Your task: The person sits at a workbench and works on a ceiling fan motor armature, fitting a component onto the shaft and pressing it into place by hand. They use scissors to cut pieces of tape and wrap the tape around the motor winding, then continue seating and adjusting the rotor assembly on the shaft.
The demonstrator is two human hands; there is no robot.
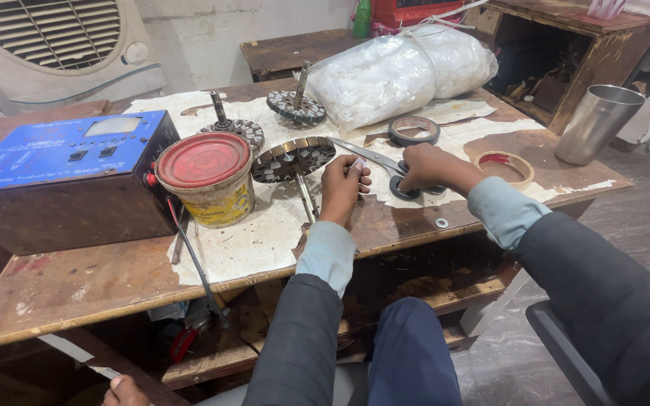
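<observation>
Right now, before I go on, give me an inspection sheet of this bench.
Surface: wooden table, worn, partly covered by torn white paper.
Job's things: scissors; slotted metal core on a shaft.
Clutter: two more cores behind; red-lidded tin; blue meter box; tape rolls; white plastic bundle; steel cup.
Grippers: right hand on the scissors' handles; left hand closed on a small white piece beside the core.
Cables: dark lead running off the front edge.
Surroundings: air cooler, wooden cabinet.

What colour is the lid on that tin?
Red, on the yellowish tin; the head view shows it.
</observation>
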